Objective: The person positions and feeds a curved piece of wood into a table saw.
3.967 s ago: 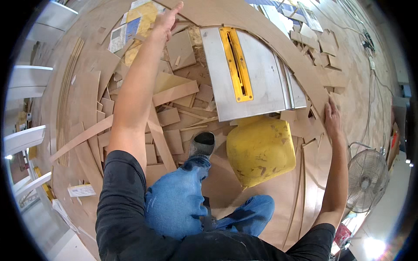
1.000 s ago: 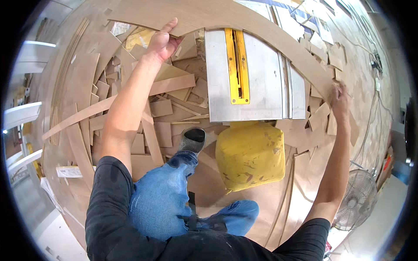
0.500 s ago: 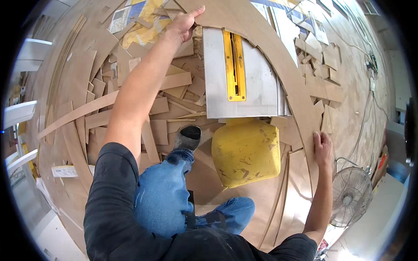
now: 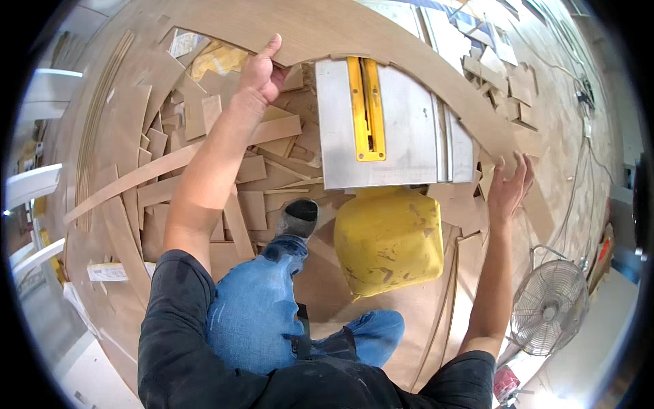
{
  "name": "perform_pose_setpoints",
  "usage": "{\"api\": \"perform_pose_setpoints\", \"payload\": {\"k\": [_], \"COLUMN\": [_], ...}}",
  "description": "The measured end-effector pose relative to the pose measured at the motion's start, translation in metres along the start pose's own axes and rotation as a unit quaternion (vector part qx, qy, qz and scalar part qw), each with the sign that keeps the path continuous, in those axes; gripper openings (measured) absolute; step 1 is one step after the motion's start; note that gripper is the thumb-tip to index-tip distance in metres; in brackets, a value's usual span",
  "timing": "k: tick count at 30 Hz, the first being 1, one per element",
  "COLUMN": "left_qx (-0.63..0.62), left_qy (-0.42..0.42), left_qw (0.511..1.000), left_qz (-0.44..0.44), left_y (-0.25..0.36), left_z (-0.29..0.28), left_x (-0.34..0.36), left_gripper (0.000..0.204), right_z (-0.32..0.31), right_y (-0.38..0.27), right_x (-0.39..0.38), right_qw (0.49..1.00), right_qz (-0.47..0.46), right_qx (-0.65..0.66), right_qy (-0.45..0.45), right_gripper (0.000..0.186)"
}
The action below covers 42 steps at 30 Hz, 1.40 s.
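**Left hand pinned to the board, right hand spread wide**

Here you are, both arms stretched ahead over the saw! Your left hand (image 4: pixel 263 73) has the long brown board (image 4: pixel 327 27) by its near edge, thumb up on the top face, fingers curled below: a closed grip. Over on your right, that hand (image 4: pixel 507 187) is loose, palm up, fingers parted and clasping nothing; its fingertips sit right at the board's near edge, though whether they touch it, you can't tell from here.

And the board itself? It sweeps in an arc across the far part of the metal worktop (image 4: pixel 409 129), covering the far end of the yellow slotted insert (image 4: pixel 368 112) and reaching past the worktop on both sides. At the near edge of the worktop bulks a smudged yellow form (image 4: pixel 390 242), just right of your foot (image 4: pixel 300 217).

Down to your left, offcuts (image 4: pixel 255 208) lie heaped on the floor (image 4: pixel 334 330), with more pieces (image 4: pixel 521 92) beyond on the right. Further right stands a round wire-caged fan (image 4: pixel 550 308).
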<state>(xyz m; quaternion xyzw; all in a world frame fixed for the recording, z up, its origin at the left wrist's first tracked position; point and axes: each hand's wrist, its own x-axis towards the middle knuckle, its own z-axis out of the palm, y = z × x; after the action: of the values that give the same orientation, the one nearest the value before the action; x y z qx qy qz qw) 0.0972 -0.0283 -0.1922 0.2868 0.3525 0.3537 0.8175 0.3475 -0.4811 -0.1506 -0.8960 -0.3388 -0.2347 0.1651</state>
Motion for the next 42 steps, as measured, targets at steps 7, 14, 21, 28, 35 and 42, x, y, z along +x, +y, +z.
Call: {"api": "perform_pose_setpoints", "payload": {"k": [7,14,21,28,35,42], "left_qx": [-0.008,-0.023,-0.024,0.031,0.114,0.275], "left_qy": [0.072,0.066,0.042,-0.018,-0.131,-0.205], "left_qw": [0.997,0.997,0.999,0.999,0.984,0.939], "left_qz": [0.032,0.022,0.002,-0.032,0.041,0.026], "left_y": [-0.004,-0.003,0.005,0.008,0.006,0.007], "left_z": [0.009,-0.008,-0.011,0.001,0.012,0.047], "left_x": [-0.006,-0.017,-0.03,0.001,0.074,0.08], "left_gripper": [0.033,0.034,0.04,0.036,0.042,0.059], "right_z": [0.033,0.088,0.095,0.023,-0.049,-0.075], "right_y": [-0.024,-0.016,-0.025,0.003,0.019,0.007], "right_x": [-0.007,0.06,0.084,0.017,-0.001,-0.016], "right_qw": [0.607,0.503,0.539,0.576,0.979,0.862], "right_qz": [0.525,0.51,0.53,0.498,0.075,0.237], "right_qx": [0.588,0.696,0.653,0.613,0.095,0.095], "right_qy": [-0.102,-0.044,-0.055,-0.212,-0.163,-0.439], "right_gripper": [0.053,0.036,0.019,0.023,0.035,0.041]}}
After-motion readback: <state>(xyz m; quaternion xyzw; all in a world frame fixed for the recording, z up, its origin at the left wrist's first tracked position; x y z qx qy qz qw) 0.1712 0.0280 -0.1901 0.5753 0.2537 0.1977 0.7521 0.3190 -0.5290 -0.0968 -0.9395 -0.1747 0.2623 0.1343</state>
